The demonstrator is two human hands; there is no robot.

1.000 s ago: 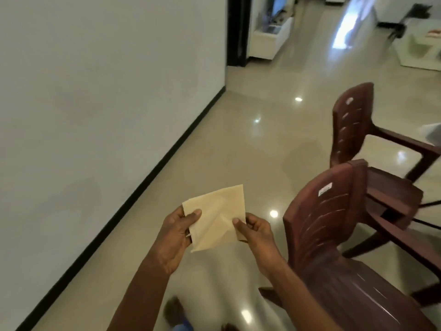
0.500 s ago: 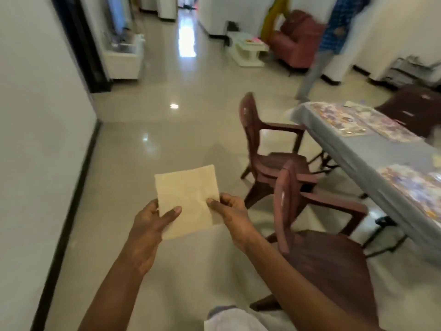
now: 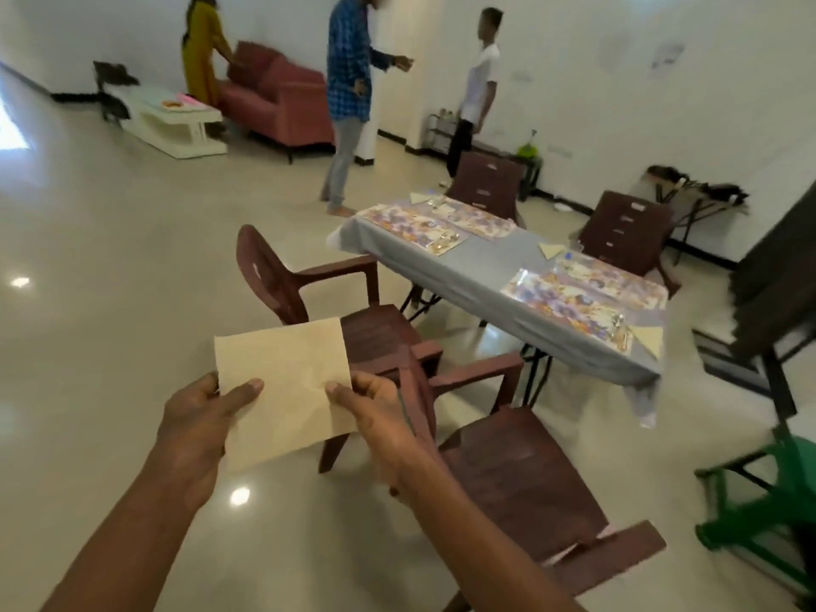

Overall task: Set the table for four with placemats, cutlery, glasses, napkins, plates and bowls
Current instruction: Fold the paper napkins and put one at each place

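Fingers [image 3: 247, 387] of both hands pinch one cream napkin [image 3: 282, 373], which is held flat and unfolded at chest height over the floor. The left hand [image 3: 194, 430] has its thumb on the face of the sheet near the lower left edge, with the other fingers hidden behind. The right hand [image 3: 379, 421] clamps the right edge the same way. The sheet is a little wider than it is tall, and its long axis runs from hand to hand, with the upper edge tilting up toward the right.

The worktop [image 3: 481, 267] lies ahead and to the right, well apart from the napkin. Two brown chairs stand between them, the nearer chair [image 3: 521, 483] just beside the right forearm and the farther chair [image 3: 375, 333] partly behind the sheet. The right hand is the nearer one to the cloth-covered worktop.

Patterned placemats [image 3: 569, 298] are already laid, and three napkins folded into triangles rest there, one of them at the near corner [image 3: 647, 340]. My reading is that this sheet is the fourth, so it would need a diagonal fold before being carried rightward past the chairs. I cannot tell which place lacks one.
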